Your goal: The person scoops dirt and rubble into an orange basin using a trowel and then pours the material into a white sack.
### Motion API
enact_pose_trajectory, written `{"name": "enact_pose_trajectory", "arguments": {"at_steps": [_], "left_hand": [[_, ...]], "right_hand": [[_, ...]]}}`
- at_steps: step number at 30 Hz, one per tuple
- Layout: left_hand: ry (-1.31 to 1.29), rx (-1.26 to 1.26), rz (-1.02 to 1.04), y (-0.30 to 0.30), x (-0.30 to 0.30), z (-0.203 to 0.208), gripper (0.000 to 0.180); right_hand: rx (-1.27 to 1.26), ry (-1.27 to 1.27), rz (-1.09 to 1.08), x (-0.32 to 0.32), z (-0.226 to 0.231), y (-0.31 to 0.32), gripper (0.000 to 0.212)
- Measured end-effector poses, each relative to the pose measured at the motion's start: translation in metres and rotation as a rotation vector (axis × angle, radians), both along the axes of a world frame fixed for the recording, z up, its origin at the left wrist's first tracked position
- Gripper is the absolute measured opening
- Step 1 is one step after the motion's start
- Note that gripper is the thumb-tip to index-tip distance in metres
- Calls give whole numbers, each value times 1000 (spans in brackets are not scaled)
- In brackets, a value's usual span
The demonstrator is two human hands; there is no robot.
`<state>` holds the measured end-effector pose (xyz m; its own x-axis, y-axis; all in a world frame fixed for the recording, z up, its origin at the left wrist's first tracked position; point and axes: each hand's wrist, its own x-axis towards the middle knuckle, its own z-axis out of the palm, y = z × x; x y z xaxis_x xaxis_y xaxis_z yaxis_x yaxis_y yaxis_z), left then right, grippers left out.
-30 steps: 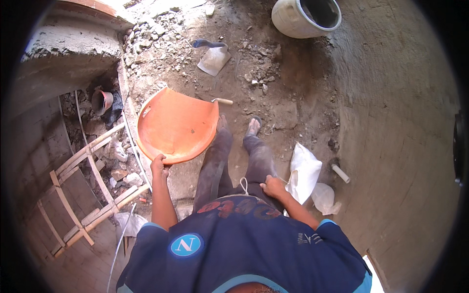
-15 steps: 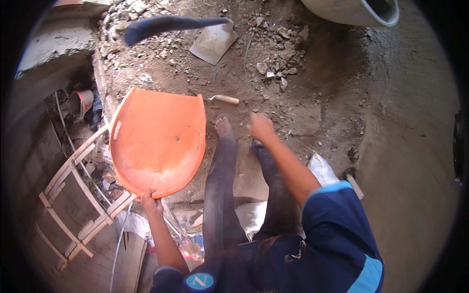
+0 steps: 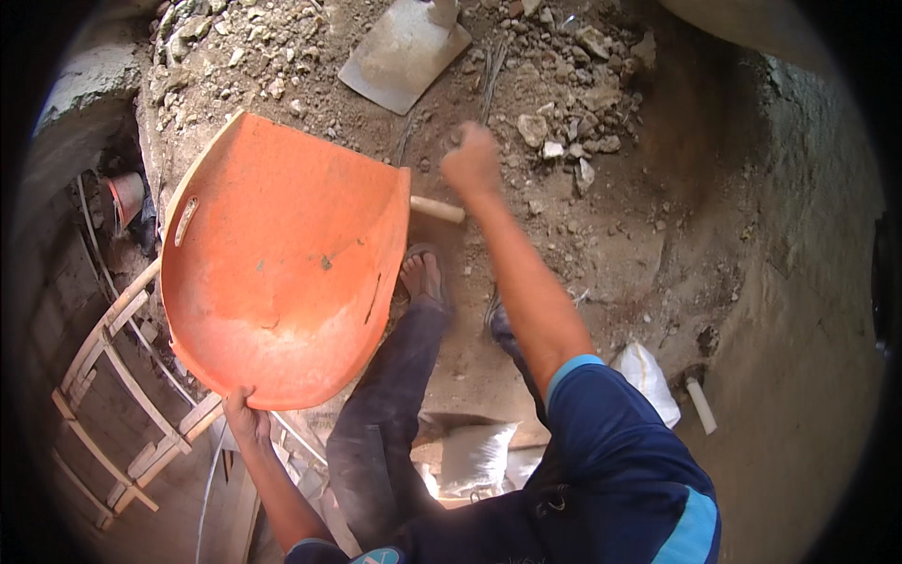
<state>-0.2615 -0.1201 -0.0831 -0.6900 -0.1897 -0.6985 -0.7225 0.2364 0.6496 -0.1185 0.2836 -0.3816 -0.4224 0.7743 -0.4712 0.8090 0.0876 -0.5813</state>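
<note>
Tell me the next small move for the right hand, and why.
Probably lower the right hand onto the wooden handle lying on the dirt just below it. The hand is closed and holds nothing, while the left hand already grips the rim of the orange pan, which shows no load.

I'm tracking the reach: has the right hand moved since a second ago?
Yes. The right hand has gone from beside the knee out over the rubble, toward the wooden handle.
</note>
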Motion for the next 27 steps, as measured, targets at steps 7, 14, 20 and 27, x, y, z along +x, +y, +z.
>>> {"name": "enact_pose_trajectory", "arguments": {"at_steps": [7, 14, 20, 27], "left_hand": [[73, 117, -64, 13, -45, -51, 37], [155, 67, -114, 9, -70, -71, 41], [175, 95, -194, 32, -91, -103, 34], [134, 88, -208, 24, -100, -111, 16]], "right_hand": [[572, 644, 197, -128, 152, 158, 63], [386, 762, -14, -234, 182, 186, 50], [303, 686, -262, -267, 219, 265, 51], [428, 860, -5, -268, 223, 223, 42]]}}
